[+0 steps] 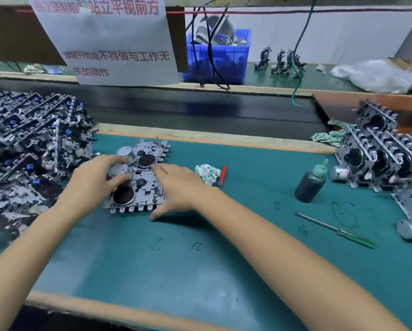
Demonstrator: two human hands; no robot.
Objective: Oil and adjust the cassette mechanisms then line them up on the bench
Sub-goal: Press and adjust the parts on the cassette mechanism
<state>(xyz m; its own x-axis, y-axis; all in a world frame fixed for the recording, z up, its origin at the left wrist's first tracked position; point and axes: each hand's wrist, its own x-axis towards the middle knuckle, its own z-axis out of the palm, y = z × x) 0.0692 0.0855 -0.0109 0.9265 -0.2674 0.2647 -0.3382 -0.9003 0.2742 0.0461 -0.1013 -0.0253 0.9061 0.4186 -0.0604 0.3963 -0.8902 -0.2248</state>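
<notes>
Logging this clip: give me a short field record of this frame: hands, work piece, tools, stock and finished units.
left hand: fingers curled over the silver motor of the near cassette mechanism
right hand: fingers spread flat on the same mechanism's right side
second mechanism: lies flat just behind the first
oil bottle: upright, green tip, to the right, untouched
tools: green-handled screwdriver and red-handled screwdriver lying on the green mat
crumpled rag: beside the red screwdriver
stock: heaped mechanisms, left
finished: upright row, right
</notes>
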